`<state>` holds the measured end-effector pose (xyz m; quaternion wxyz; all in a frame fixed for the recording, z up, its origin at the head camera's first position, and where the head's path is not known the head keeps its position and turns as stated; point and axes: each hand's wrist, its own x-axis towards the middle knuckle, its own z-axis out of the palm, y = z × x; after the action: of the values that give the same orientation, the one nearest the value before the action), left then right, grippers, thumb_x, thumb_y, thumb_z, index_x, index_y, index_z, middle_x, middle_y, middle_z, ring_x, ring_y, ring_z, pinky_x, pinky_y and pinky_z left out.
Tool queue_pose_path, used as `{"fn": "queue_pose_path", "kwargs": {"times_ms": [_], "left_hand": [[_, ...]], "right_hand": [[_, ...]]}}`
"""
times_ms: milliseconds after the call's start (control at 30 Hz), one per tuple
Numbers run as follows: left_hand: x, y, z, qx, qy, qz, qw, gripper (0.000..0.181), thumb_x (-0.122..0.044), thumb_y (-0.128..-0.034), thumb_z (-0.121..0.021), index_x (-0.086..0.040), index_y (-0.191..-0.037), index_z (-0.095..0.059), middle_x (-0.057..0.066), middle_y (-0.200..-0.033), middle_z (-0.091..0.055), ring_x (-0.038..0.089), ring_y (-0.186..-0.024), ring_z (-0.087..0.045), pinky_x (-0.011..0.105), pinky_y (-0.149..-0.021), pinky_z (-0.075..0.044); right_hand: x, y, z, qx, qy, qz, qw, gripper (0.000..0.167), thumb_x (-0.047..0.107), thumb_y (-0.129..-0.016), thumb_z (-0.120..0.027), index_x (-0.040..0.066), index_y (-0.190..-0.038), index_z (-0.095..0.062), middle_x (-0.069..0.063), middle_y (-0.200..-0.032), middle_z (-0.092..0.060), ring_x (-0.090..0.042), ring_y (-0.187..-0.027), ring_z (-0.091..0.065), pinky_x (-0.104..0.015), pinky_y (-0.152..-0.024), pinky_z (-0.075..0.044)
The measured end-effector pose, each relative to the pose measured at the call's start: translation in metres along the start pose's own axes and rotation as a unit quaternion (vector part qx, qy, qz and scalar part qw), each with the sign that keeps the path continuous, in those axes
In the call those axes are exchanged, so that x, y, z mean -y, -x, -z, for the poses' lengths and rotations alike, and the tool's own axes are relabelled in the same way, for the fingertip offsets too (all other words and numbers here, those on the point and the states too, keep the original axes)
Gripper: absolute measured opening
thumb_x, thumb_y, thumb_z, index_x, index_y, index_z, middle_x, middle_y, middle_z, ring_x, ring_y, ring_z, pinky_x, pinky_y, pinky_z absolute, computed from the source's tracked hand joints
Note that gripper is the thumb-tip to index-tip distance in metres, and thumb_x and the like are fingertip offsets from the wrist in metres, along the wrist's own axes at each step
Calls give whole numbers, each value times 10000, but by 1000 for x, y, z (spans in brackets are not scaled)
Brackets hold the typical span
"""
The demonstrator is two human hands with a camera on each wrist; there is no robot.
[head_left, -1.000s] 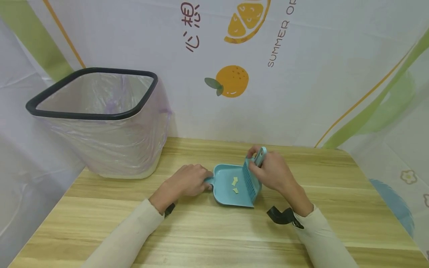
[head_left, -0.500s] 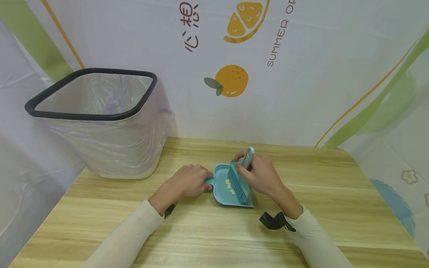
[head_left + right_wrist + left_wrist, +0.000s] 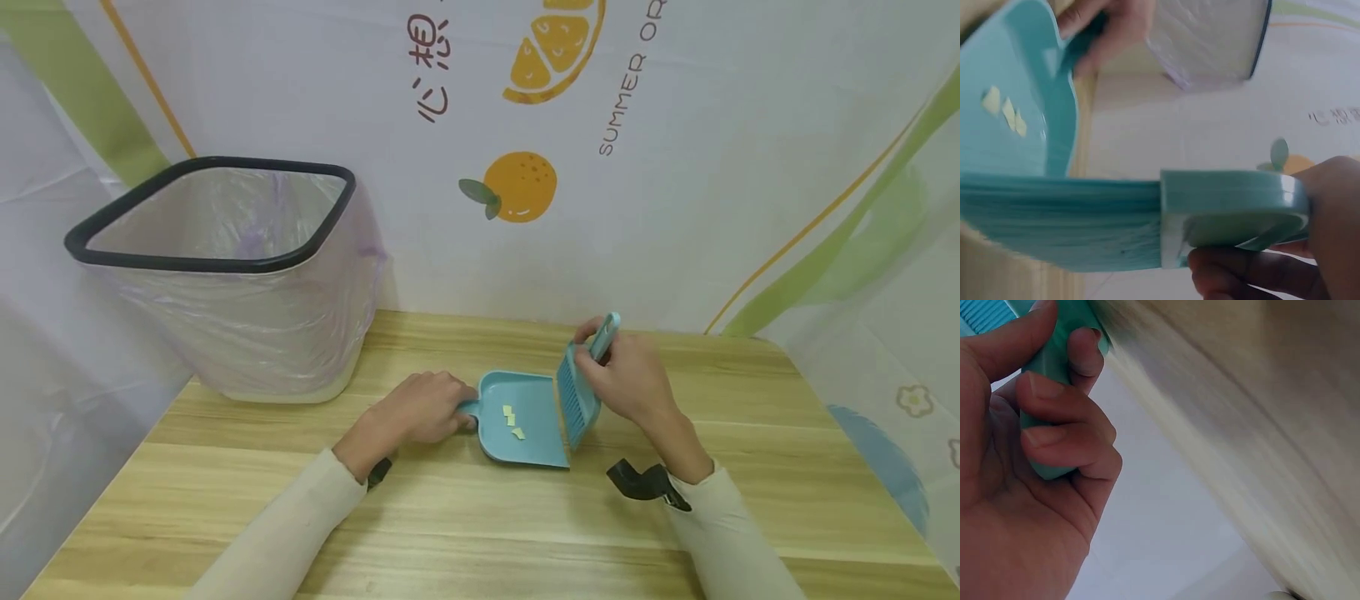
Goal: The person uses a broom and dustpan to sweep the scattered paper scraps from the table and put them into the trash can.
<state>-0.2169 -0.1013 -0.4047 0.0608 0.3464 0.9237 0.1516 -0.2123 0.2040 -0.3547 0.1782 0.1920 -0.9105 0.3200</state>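
A light-blue dustpan (image 3: pixel 534 442) lies on the wooden table with several small pale-yellow paper scraps (image 3: pixel 511 420) in it. The left hand (image 3: pixel 423 407) grips its short handle; in the left wrist view the fingers curl round that handle (image 3: pixel 1054 369). The right hand (image 3: pixel 630 379) holds a matching light-blue hand brush (image 3: pixel 579 400) just past the dustpan's open edge, handle pointing up. In the right wrist view, the brush's bristles (image 3: pixel 1066 219) stand near the pan's lip, and the scraps (image 3: pixel 1007 111) show inside the pan.
A bin (image 3: pixel 247 333) with a black rim and a clear purple-tinted liner stands at the table's back left. Behind the wooden table (image 3: pixel 450 533) hangs a white cloth (image 3: pixel 645 225) printed with oranges and lettering.
The brush went leftward over the dustpan, pushing the scraps nearer the handle side, then came back right, out past the pan's open edge. The left hand and dustpan stay in place.
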Motion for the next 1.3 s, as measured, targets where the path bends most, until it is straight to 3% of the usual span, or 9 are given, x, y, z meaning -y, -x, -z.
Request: {"fn": "queue_pose_path", "kwargs": {"times_ms": [200,333,467,633,767,1100,1300], "left_hand": [[-1,-1,0,101,-23,71,9999,160,-257,-1078,-738,-136,-989,-685,-43,-816,-559,142,-728,-510,335,-651,-438],[-2,-2,1,115,-11,108,9999,158,-270,-1087,-729,-115,-1064,-711,-38,-882,-610,162,-773,-544,365,-688,-471],[-2,-2,4,139,-21,162,9998,168,-289,-1087,-729,-124,-1070,-711,-37,-868,-603,164,-776,-548,364,-692,-476],[-1,-1,10,73,-70,133,9999,162,-286,-1084,-731,-129,-1067,-700,-37,-850,-586,166,-777,-543,364,-694,-472],[-2,1,16,-41,-53,44,10000,154,-285,-1084,-726,-140,-1051,-687,-44,-859,-592,172,-789,-544,381,-711,-477],[-8,9,33,-264,-148,-25,9995,193,-305,-1084,-720,-185,-965,-627,-79,-838,-566,145,-786,-525,350,-708,-451],[-13,8,58,-316,-91,-209,9992,244,-289,-1094,-711,-169,-924,-583,-64,-787,-504,131,-742,-495,322,-687,-421]], "right_hand": [[-15,-2,7,-101,261,287,9992,140,91,-985,-633,73,-1035,-762,89,-549,-516,-119,-484,-440,-306,-474,-328],[-23,-3,5,52,335,393,9987,140,95,-969,-638,77,-1020,-767,120,-522,-459,-82,-467,-380,-293,-472,-300],[-27,-4,3,164,400,450,9981,139,101,-961,-632,61,-1018,-754,145,-511,-417,-52,-458,-325,-281,-471,-286],[-29,-4,1,240,385,430,9980,131,107,-961,-637,57,-1023,-741,132,-526,-467,-70,-474,-374,-292,-488,-328],[-30,-5,-1,285,414,406,9979,112,113,-961,-653,65,-1017,-738,124,-534,-479,-81,-479,-396,-299,-493,-350],[-28,-4,-3,400,411,434,9974,91,122,-954,-644,89,-993,-718,144,-524,-366,-49,-485,-283,-294,-501,-288],[-27,-4,-4,446,358,375,9977,80,109,-947,-644,88,-987,-710,152,-530,-343,-42,-494,-255,-287,-503,-276]]}}
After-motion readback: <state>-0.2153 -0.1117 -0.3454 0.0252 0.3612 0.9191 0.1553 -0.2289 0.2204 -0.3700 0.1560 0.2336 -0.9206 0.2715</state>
